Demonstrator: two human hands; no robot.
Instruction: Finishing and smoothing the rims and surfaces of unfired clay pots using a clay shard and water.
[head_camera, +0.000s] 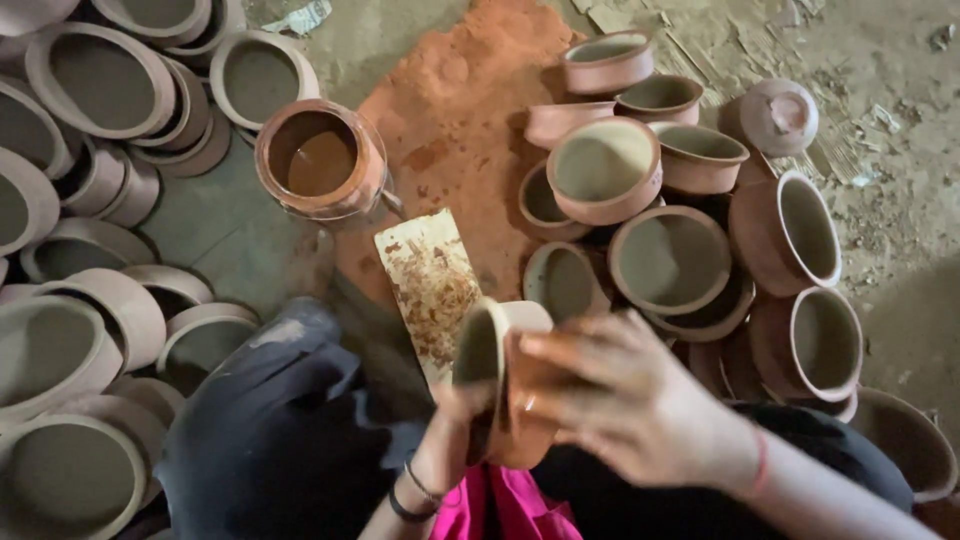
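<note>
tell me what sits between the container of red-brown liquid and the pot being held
In the head view, a flat paint-stained board lies between the container of red-brown liquid and the held pot.

Bare dirt floor (900, 200), littered with scraps. On it, heaps of grey clay bowls (100, 80) at left and reddish bowls (670, 255) at right. Between them a mound of red powder (460, 110), a pot of red liquid (320, 160) and a stained board (432, 285).

We count one tub of reddish slip (318, 160), one smeared flat board (432, 290), one held clay bowl (490, 350), and two hands; stacked bowls are too many to count.
</note>
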